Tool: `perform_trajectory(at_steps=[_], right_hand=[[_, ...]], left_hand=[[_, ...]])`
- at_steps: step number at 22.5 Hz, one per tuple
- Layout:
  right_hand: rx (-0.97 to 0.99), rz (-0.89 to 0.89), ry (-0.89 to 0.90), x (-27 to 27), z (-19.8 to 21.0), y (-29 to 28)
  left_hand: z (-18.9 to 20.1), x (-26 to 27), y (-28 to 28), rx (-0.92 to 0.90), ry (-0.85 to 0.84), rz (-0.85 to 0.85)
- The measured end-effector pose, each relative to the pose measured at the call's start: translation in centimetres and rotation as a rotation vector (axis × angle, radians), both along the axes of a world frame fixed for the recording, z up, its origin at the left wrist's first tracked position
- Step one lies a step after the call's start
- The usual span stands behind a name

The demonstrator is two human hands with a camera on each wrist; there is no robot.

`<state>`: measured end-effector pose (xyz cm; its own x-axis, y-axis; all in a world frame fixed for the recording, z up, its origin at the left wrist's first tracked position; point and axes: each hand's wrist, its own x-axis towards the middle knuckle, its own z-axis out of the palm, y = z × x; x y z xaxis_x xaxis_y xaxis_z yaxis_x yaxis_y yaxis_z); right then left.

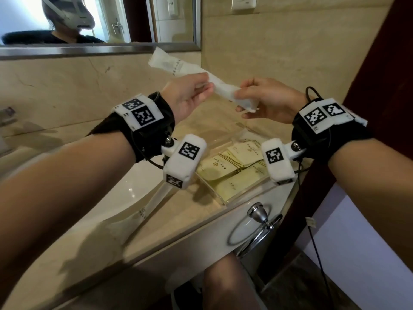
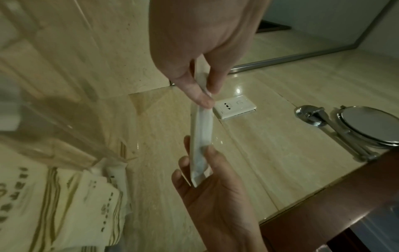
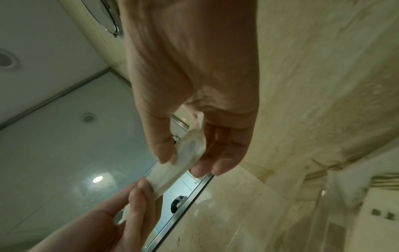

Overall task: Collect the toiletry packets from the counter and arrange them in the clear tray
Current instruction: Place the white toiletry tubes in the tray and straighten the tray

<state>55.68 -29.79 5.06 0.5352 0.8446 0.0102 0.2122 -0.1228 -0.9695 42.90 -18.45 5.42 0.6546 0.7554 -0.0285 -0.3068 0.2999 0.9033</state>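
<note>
Both hands hold one long white packet [image 1: 178,68] in the air above the counter. My left hand [image 1: 190,95] pinches its middle between thumb and fingers; the same pinch shows in the left wrist view [image 2: 205,95]. My right hand [image 1: 252,99] grips the packet's near end, thumb on top [image 3: 185,153]. The packet [image 2: 201,136] runs between the two hands. Below them the clear tray [image 1: 223,142] sits on the counter near its front edge, holding several cream packets [image 1: 230,166]. Another long white packet [image 1: 154,202] lies on the counter by the sink, partly hidden by my left wrist camera.
A white sink basin [image 1: 125,186] lies left of the tray. A chrome towel ring [image 1: 252,224] hangs below the counter edge. A mirror [image 1: 100,21] and a wall socket [image 1: 243,4] are on the back wall. A round swivel mirror [image 2: 367,126] is on the right wall.
</note>
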Motion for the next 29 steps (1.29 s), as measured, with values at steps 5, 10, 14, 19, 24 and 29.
perform_trajectory(at_steps=[5, 10, 14, 19, 24, 29], right_hand=[[0.164, -0.135, 0.283, 2.4, -2.0, -0.2], [0.231, -0.472, 0.364, 4.2, -3.6, -0.1], [0.137, -0.451, 0.196, 6.2, -4.6, 1.1], [-0.005, -0.495, 0.083, 8.3, -4.7, 1.5], [-0.281, -0.452, -0.015, 8.4, -4.7, 3.5], [-0.416, -0.372, -0.117, 7.6, -4.1, 5.7]], left_hand=[[-0.3, -0.9, -0.3, 0.045, 0.147, 0.02], [-3.2, -2.8, 0.3, 0.475, 0.583, -0.126], [-4.7, -3.5, 0.9, 0.685, 0.83, -0.208], [-5.9, -5.2, 1.9, 1.003, 1.397, -0.496], [-7.2, -5.8, 2.0, 1.033, 1.471, -0.58], [-6.0, -6.9, 4.2, 0.842, 1.299, -0.409]])
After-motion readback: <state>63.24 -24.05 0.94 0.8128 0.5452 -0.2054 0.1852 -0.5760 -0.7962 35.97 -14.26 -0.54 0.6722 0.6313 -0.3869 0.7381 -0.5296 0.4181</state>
